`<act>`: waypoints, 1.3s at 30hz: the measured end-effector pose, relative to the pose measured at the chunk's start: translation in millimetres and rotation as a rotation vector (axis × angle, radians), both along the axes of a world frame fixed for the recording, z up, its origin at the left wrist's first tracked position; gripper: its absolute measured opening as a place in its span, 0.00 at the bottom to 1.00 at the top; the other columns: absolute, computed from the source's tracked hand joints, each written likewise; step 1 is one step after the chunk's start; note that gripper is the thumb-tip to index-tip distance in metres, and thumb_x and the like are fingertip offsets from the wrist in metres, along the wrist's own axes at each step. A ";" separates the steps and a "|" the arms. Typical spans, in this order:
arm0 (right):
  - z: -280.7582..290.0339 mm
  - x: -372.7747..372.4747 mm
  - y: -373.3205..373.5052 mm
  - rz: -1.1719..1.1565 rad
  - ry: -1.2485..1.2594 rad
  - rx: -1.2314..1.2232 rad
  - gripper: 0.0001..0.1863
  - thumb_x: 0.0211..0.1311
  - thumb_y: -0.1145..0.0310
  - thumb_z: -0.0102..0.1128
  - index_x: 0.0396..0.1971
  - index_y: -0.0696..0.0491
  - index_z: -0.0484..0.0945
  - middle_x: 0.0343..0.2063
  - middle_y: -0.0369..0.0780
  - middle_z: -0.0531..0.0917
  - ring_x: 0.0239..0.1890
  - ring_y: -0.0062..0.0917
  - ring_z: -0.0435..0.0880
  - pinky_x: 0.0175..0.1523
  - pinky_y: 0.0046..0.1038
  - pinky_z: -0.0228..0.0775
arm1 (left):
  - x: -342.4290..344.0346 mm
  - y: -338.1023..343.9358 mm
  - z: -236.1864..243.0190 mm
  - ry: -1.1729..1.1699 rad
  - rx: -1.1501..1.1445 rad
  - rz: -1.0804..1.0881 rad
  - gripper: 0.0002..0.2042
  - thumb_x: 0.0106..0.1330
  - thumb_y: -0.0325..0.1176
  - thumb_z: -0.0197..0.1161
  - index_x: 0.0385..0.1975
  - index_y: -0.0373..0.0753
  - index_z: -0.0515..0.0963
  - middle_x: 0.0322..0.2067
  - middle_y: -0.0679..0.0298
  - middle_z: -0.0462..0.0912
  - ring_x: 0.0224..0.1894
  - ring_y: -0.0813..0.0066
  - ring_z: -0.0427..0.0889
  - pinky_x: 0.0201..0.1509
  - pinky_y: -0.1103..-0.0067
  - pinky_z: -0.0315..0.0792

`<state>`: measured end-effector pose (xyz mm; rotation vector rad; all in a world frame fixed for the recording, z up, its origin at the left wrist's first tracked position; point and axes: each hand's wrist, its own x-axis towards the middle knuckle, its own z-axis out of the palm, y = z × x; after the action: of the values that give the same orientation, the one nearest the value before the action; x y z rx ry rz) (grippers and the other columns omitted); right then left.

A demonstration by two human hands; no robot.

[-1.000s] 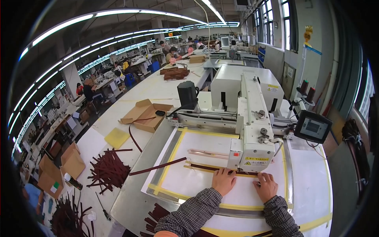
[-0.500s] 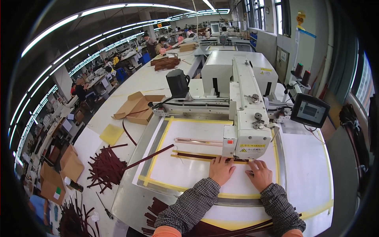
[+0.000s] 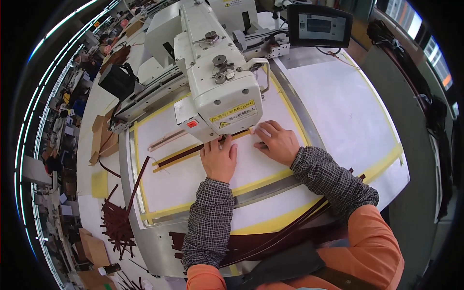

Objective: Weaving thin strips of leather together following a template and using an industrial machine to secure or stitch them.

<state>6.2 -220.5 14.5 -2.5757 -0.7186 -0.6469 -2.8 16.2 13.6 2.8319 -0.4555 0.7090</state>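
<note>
A narrow dark maroon strip (image 3: 183, 155) lies between yellow-edged guides on the white sheet of a framed template (image 3: 193, 193). It runs under the white head of a sewing machine (image 3: 232, 96). My left hand (image 3: 218, 162) rests over the strip just below the head, fingertips on it and thumb apart. To its right, my right hand (image 3: 278, 143) bends its fingertips down near the strip's right end, where a small pale piece shows. A gap separates thumb from fingers. The needle area is hidden by the head and my left fingers.
A pale slotted guide (image 3: 166, 140) lies farther back on the sheet. Loose maroon strips (image 3: 116, 223) are heaped at left, beside a yellow pad (image 3: 99, 184) and an open cardboard box (image 3: 103, 137). More strips (image 3: 290, 232) lie along the near edge. A control screen (image 3: 319, 26) stands at far right.
The view has tilted down and turned right, so the machine now appears slanted and higher. Both hands stay near the strip below the machine head.
</note>
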 end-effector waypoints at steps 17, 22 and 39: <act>-6.1 -4.0 -4.0 0.253 -0.003 -0.035 0.09 0.62 0.62 0.69 0.35 0.51 0.82 0.29 0.34 0.82 0.36 0.28 0.84 0.35 0.33 0.81 | -17.8 257.0 3.9 0.242 -0.013 0.554 0.09 0.72 0.32 0.65 0.48 0.39 0.83 0.41 0.55 0.82 0.47 0.50 0.83 0.51 0.58 0.77; -5.2 -6.5 -7.6 0.252 -0.008 -0.002 0.07 0.64 0.62 0.67 0.33 0.49 0.81 0.26 0.34 0.82 0.33 0.29 0.85 0.36 0.34 0.81 | -35.1 344.2 20.6 0.217 -0.246 0.531 0.07 0.72 0.29 0.65 0.45 0.34 0.83 0.38 0.53 0.83 0.40 0.55 0.83 0.48 0.63 0.77; 65.6 -42.1 34.9 0.528 1.270 1.166 0.26 0.78 0.46 0.52 0.46 0.55 0.86 0.30 0.36 0.84 0.27 0.18 0.73 0.25 0.26 0.63 | -124.2 109.8 214.7 0.700 0.192 -0.111 0.11 0.79 0.35 0.61 0.50 0.34 0.83 0.39 0.48 0.86 0.42 0.49 0.85 0.48 0.65 0.78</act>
<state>-35.9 -185.6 80.1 -1.1670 -0.3146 0.6027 -127.1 125.9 228.3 2.9400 -0.5604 -0.3717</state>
